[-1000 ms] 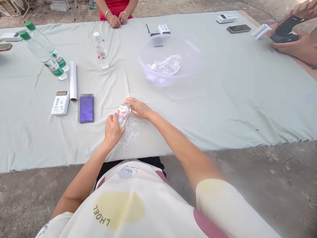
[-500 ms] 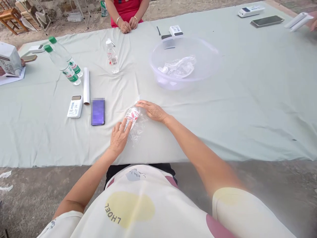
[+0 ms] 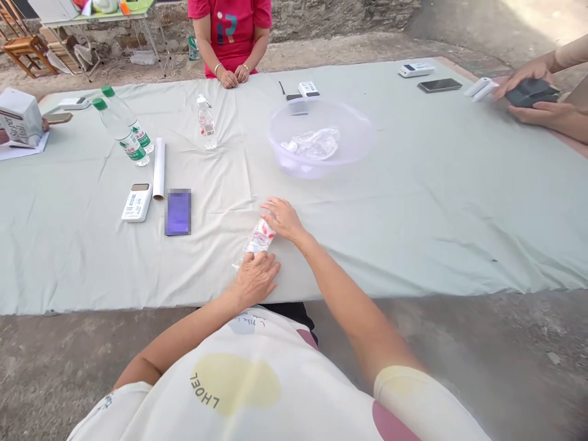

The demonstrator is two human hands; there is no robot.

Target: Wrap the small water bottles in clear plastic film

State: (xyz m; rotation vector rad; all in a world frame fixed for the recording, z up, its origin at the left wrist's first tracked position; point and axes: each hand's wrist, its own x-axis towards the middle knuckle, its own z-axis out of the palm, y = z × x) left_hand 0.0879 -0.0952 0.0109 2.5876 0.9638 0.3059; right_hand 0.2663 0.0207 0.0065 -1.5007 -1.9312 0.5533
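Observation:
A small clear plastic bottle with a red-and-white label lies tilted on the cloth in front of me, clear plastic film crumpled around its near end. My left hand is bent over that near end, fingers curled on the bottle and film. At the far end, my right hand curves over the bottle, thumb side against the label and fingers a little apart. The cap end is hidden under the right hand.
A translucent basin holds crumpled film. Left are a purple-screened phone, a white device, a white roll, two green-capped bottles and a small bottle. A person's hands hold a dark object at right.
The bottle has shifted slightly right and nearer me. My left hand has moved right and down to its near end; my right hand has moved slightly right and down. The view has tilted up.

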